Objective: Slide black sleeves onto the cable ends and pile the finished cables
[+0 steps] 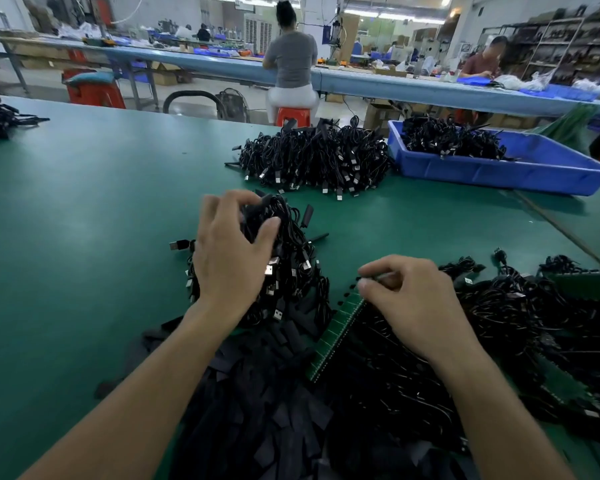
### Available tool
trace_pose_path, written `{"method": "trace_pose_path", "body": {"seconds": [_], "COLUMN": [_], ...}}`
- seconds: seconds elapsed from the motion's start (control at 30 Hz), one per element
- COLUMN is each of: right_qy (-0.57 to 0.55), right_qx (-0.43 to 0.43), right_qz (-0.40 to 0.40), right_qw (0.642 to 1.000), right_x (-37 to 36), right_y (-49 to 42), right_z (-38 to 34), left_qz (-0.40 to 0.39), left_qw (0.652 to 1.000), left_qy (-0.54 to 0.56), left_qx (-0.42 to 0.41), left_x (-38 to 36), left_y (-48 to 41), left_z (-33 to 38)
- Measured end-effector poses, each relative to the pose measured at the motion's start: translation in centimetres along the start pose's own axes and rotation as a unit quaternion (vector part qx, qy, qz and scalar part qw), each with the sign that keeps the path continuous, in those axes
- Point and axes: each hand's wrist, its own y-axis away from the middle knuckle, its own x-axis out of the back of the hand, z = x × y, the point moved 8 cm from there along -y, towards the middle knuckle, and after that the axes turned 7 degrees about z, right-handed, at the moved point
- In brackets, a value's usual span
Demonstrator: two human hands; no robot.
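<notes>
My left hand (231, 247) rests on a small pile of coiled black USB cables (291, 268) in the middle of the green table, its fingers curled over the top of the pile. My right hand (404, 299) pinches a cable end at the far end of a green slotted rack (336, 332). The rack holds a row of black cables (395, 375) lying toward me. A heap of flat black sleeves (257, 393) lies between my forearms.
A large pile of coiled cables (312, 157) sits farther back. To its right stands a blue bin (499, 169) with more cables. More cables and green racks (534, 306) spread at the right. Two people work at a long bench behind the table.
</notes>
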Motion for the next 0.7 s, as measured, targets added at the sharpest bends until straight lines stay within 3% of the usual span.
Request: {"method": "trace_pose_path", "body": {"seconds": [0.07, 0.13, 0.23, 0.3, 0.4, 0.5, 0.6, 0.7], "right_qy": [-0.089, -0.154, -0.174, -0.208, -0.233, -0.110, 0.101, 0.224], "right_qx": [-0.030, -0.052, -0.049, -0.071, -0.116, -0.121, -0.099, -0.120], "right_qz": [0.010, -0.042, -0.139, -0.139, -0.029, 0.081, 0.046, -0.014], "right_qw": [0.996, 0.986, 0.974, 0.966, 0.965, 0.983, 0.989, 0.967], "right_x": [-0.2, -1.1, -2.2, -1.6, 1.2, 4.0, 4.0, 3.0], "right_y": [-0.1, -0.1, 0.3, 0.0, -1.0, -1.5, -1.4, -1.0], "right_z": [0.1, 0.1, -0.2, 0.2, 1.9, 3.7, 4.9, 5.4], "left_qz": [-0.110, -0.276, -0.400, -0.407, -0.381, -0.371, -0.347, -0.318], "left_qw": [0.991, 0.954, 0.914, 0.911, 0.922, 0.927, 0.937, 0.947], "left_qy": [0.065, 0.115, 0.031, -0.023, -0.042, -0.032, -0.033, -0.038], "left_qx": [-0.041, -0.031, -0.054, -0.058, -0.058, -0.049, -0.036, -0.032], "left_x": [-1.4, -3.5, -5.1, -5.2, -4.8, -4.5, -4.0, -3.7], "left_y": [1.2, 3.6, 6.3, 6.8, 6.6, 6.7, 6.3, 6.0], "left_z": [1.8, 3.3, 4.2, 3.7, 3.3, 3.4, 3.0, 2.7]}}
